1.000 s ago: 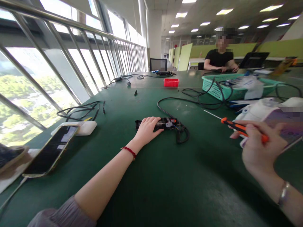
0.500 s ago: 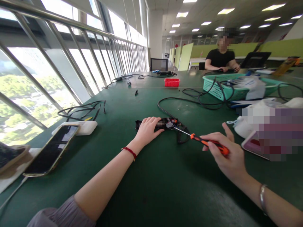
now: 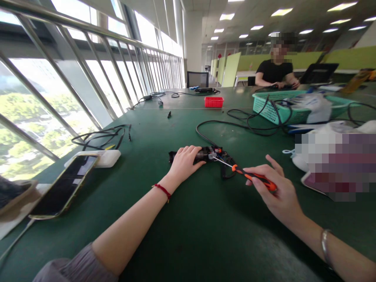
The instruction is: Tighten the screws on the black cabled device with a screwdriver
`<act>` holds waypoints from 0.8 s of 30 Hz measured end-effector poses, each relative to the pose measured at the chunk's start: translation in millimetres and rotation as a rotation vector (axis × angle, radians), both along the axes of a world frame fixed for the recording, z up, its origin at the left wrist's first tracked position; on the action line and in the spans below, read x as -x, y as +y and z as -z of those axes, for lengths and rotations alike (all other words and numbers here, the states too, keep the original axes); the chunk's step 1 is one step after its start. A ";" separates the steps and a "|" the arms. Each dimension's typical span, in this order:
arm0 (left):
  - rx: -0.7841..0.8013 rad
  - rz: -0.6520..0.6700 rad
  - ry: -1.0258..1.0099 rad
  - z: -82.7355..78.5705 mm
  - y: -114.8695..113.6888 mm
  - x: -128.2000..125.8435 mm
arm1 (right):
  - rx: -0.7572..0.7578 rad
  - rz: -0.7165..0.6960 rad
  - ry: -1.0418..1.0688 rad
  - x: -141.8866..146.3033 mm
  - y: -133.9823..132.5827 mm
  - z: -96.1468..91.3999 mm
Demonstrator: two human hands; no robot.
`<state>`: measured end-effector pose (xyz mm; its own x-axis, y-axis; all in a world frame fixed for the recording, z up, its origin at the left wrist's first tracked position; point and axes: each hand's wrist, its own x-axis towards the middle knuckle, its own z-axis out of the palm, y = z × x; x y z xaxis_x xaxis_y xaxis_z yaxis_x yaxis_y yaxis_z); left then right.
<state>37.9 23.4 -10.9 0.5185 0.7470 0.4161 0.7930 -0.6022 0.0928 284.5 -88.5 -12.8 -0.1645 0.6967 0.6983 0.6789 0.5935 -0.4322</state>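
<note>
My left hand (image 3: 186, 162) is wrapped over a black, opened-up electrical device (image 3: 201, 155) lying on the green table, and presses it down. Inside its right end show a grey part, a small red-orange part and some wires; the hand covers its middle. My right hand (image 3: 274, 190) grips an orange-and-black screwdriver (image 3: 255, 179), little finger raised. The metal shaft points left, and its tip is at the grey part in the device's right end. Whether the tip sits in a screw I cannot tell. A black cable (image 3: 202, 135) runs from the device towards the back right.
At left lie a smartphone (image 3: 66, 184), a white box (image 3: 110, 158) and a coiled cable (image 3: 108, 137). Farther back are a small red bin (image 3: 214, 102) and a green basket (image 3: 270, 111) holding bags. A person in black (image 3: 276, 73) sits across the table (image 3: 176, 235).
My right hand and the screwdriver have shifted slightly left, and the tip has moved a little left on the device. My left hand keeps its hold on the device.
</note>
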 end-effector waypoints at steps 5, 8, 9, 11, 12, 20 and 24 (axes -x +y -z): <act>-0.006 -0.003 0.006 0.8 0.2 0.1 | 0.018 0.025 0.027 -0.4 1.0 0.3; -0.023 -0.003 0.011 1.4 0.3 0.4 | 0.043 0.024 0.036 0.1 1.9 0.3; -0.028 -0.004 0.011 1.5 0.1 0.4 | 0.050 0.025 0.040 0.1 2.1 0.5; -0.038 -0.005 0.014 1.2 -0.6 0.4 | 0.061 0.021 0.051 -0.3 2.4 1.3; -0.044 -0.005 0.016 0.9 -1.0 0.4 | 0.068 0.015 0.058 -0.8 2.3 1.8; -0.068 0.003 0.032 -0.5 -2.3 0.2 | 0.096 0.008 0.153 -3.9 1.2 4.4; -0.059 0.008 0.032 -1.3 -2.2 0.3 | -0.043 0.043 0.087 -0.7 1.0 3.4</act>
